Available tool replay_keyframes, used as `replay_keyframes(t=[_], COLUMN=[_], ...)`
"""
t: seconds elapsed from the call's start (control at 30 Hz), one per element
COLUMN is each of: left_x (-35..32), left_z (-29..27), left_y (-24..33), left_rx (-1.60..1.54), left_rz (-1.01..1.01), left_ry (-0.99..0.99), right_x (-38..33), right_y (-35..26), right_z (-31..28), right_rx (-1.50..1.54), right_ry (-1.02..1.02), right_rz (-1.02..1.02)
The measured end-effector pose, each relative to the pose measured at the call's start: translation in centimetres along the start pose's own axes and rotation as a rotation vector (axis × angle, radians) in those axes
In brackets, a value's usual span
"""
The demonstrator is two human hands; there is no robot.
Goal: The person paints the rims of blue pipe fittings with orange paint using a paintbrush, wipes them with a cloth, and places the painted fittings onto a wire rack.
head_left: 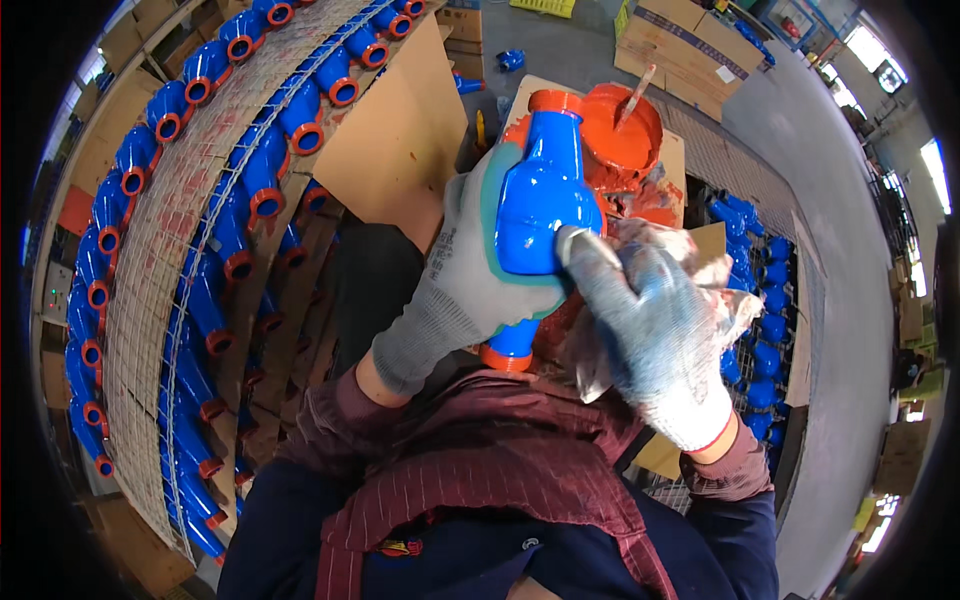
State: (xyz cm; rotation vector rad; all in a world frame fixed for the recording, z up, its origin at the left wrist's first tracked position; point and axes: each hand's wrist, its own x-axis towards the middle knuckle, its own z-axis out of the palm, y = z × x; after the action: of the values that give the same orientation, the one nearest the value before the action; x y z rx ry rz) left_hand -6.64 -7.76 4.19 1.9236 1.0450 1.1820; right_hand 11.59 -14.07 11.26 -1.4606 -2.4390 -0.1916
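Head view, from my remote station: blue fitting [545, 215] is held in front of the lap, its long axis slightly slanted, just beside the tub [612, 182] of red paint. Upper red collar [556, 101] points away from the wearer; lower red collar [507, 358] sits near the apron [480, 470].

Grip: left hand [488, 265], gloved, is wrapped around the swollen middle and carries the piece. Right hand [655, 325] has its thumb against the near side of the body. A stained rag [738, 312] lies against that hand; I cannot tell whether its hidden fingers clasp the cloth or support the fitting.

Handling, my estimate: looks like a painted metal casting, so I expect it heavy for its bulk and fully stiff, no give under squeeze. Gloss suggests a slick coat; a loose hold could let it rotate. Body unlikely to break, but the finish may scuff, and the red may smear if wet (dryness not readable from here).

Preferred hold: broad palm contact round the bulge, where I judge the weight sits, second hand steadying the narrower neck, fingertips off both collars
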Motion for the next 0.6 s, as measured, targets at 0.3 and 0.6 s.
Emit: replay_keyframes(t=[0.3, 0.6], left_x=[0.2, -0.6], left_z=[0.7, -1.2], left_y=[0.2, 1.1], left_rx=[0.205, 0.192], left_rz=[0.188, 0.024], left_ry=[0.089, 0.08], right_x=[0.7, -1.8], right_y=[-2.4, -0.9], right_z=[-0.8, -2.1], right_rx=[-0.211, -0.346], right_ry=[-0.018, -0.151], right_rz=[-0.059, -0.045])
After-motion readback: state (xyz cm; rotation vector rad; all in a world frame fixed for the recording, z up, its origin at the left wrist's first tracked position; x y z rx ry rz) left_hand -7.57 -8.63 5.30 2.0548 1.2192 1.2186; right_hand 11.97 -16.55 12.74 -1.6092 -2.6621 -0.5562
